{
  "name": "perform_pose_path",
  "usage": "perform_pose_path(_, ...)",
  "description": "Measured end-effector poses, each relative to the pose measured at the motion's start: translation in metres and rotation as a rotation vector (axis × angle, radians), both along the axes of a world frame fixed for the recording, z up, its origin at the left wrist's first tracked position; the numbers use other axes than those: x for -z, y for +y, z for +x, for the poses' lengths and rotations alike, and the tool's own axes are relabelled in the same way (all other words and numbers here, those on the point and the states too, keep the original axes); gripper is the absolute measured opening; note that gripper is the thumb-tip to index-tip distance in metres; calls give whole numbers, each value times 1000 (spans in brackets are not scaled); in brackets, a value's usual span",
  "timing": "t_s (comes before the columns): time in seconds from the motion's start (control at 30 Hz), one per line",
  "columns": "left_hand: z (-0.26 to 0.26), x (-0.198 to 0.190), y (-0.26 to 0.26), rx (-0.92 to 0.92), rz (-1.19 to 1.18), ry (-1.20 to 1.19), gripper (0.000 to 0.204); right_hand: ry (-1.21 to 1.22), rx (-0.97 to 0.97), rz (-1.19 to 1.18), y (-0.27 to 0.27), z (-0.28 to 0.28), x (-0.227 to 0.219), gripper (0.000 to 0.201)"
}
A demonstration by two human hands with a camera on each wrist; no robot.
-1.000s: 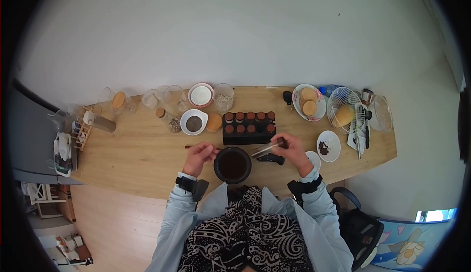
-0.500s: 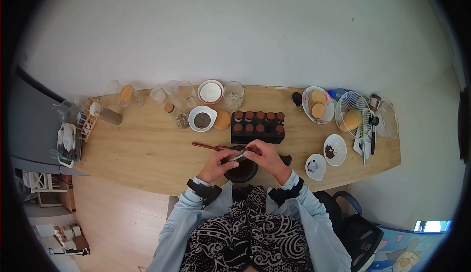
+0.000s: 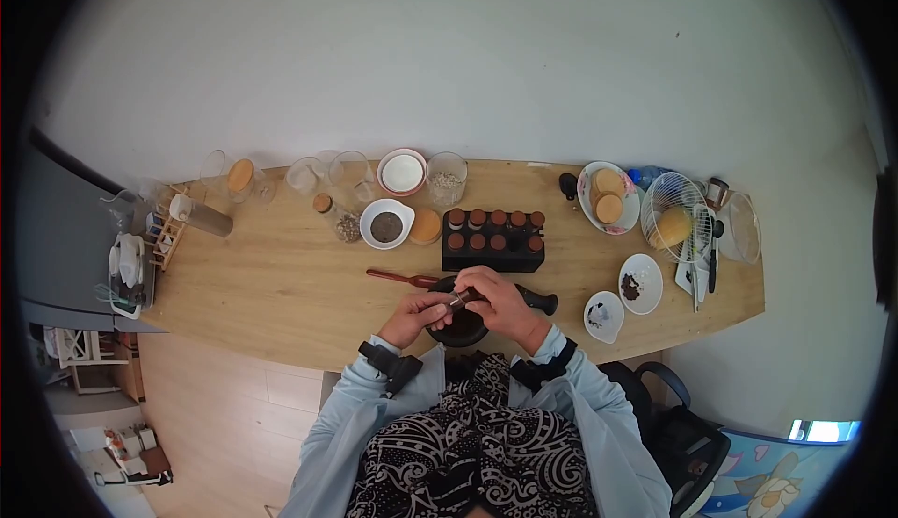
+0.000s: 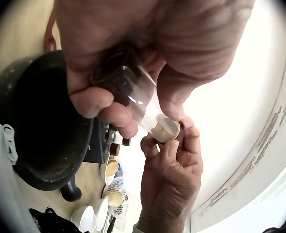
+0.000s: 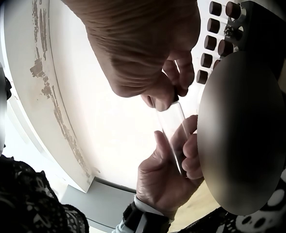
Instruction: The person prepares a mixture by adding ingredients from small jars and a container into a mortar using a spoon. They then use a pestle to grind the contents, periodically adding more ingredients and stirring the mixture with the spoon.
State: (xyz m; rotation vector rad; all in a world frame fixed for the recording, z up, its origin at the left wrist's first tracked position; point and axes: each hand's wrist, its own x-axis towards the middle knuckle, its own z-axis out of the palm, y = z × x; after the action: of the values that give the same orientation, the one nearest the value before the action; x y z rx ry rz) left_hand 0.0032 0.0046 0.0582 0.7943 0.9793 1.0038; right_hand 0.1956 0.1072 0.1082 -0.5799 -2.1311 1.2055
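Observation:
Over the black mortar (image 3: 458,336), my left hand (image 3: 409,320) grips a small clear glass vial (image 4: 142,97), fingers curled round its body and thumb along the side. My right hand (image 3: 505,312) pinches a dark brown cap (image 4: 181,134) at the vial's mouth; a pale inner rim of the cap shows in the left wrist view. The vial is tilted between the two hands, as seen in the right wrist view. Beside the mortar lie a reddish spoon (image 3: 400,278) on the left and a black pestle (image 3: 540,303) on the right.
A black rack (image 3: 491,262) of brown-capped vials stands just behind the mortar. Left of it are a white bowl (image 3: 406,217) of dark grains and glass jars. Small white bowls (image 3: 652,275), a flowered bowl and a wire basket (image 3: 700,237) stand to the right.
My left hand has let go of the spoon, which lies on the table, and has taken hold of the vial. My right hand has brought the vial left over the mortar and now pinches its cap.

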Motion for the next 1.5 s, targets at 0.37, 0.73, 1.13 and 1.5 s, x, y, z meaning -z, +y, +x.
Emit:
perform_pose_path(0.37,-11,10,-5,66,10,-12,34,-159,-23,-189,-6,4,3,36)
perform_pose_path(0.73,-10,7,-5,65,-24,-93,27,-114,-66,-201,-9,9,4,38)
perform_pose_path(1.13,-12,6,-5,84,-93,-144,28,-140,-80,-198,-7,14,8,41)
perform_pose_path(1.5,-19,9,-9,62,-142,-96,25,-2,-67,-185,6,26,21,39)
